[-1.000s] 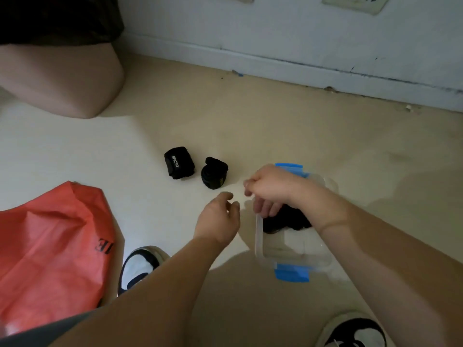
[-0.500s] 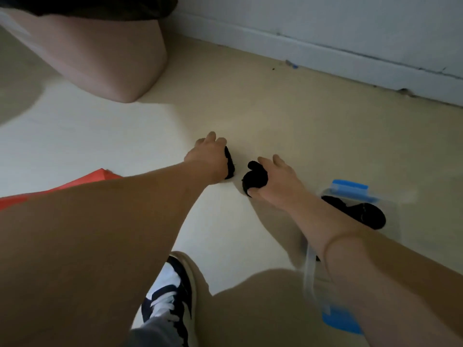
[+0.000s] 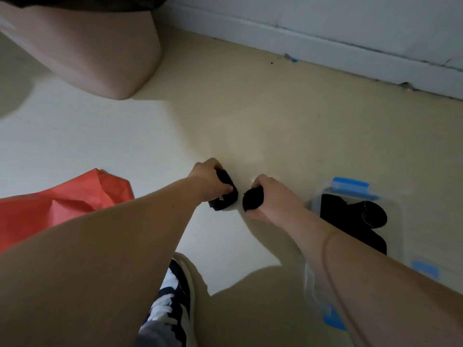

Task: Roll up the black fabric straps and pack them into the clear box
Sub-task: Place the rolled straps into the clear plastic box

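Pale floor (image 3: pixel 250 121); strap roll (image 3: pixel 253 200) end-on in right hand (image 3: pixel 274 196)

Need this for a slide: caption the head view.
Left hand grips a rolled strap, right hand a second strap, beside the clear box.

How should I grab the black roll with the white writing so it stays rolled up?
Probably from above, across its middle: thumb on one side, fingers on the other, as the left hand does. The roll is short and fat, so squeezing it should keep it wound.
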Motion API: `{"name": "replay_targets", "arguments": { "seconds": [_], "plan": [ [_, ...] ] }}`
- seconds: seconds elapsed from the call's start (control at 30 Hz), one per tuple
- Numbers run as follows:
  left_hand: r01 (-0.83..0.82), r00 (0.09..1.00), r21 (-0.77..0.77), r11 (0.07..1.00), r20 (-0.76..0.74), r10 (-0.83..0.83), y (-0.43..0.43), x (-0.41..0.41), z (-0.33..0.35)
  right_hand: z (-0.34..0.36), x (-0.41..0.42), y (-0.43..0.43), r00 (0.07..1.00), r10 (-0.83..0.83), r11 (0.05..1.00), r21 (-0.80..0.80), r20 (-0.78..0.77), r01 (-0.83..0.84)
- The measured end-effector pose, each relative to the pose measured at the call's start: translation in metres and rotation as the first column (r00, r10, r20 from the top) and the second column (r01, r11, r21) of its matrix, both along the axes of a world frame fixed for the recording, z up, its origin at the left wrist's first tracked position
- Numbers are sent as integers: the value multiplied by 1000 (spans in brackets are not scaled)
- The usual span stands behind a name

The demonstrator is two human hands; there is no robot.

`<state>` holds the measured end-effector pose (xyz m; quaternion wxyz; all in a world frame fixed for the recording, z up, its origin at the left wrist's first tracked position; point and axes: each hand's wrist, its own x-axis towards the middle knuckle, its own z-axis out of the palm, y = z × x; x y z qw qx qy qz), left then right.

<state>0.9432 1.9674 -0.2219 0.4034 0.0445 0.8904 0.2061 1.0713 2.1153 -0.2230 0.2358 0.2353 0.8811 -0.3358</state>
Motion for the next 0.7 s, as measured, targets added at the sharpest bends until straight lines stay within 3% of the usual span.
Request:
{"name": "replay_targets", "arguments": {
  "seconds": [0.17, 0.37, 0.5, 0.7],
  "plan": [
    [-47, 996, 17, 999, 72, 46, -2, 30, 11, 30, 18, 3, 977, -149, 988, -58, -150, 142],
    [49, 998, 46, 998, 39, -51, 15, 47, 53, 92, 49, 31, 958, -197, 977, -126, -208, 173],
    [39, 999, 172, 984, 15, -42, 45, 66, 91, 129, 92, 66, 989, -93, 995, -54, -116, 87],
    [101, 985, 314, 944, 101, -140, 96, 128, 133, 147, 164, 107, 997, -11, 1000, 22, 81, 10]
  ]
}}
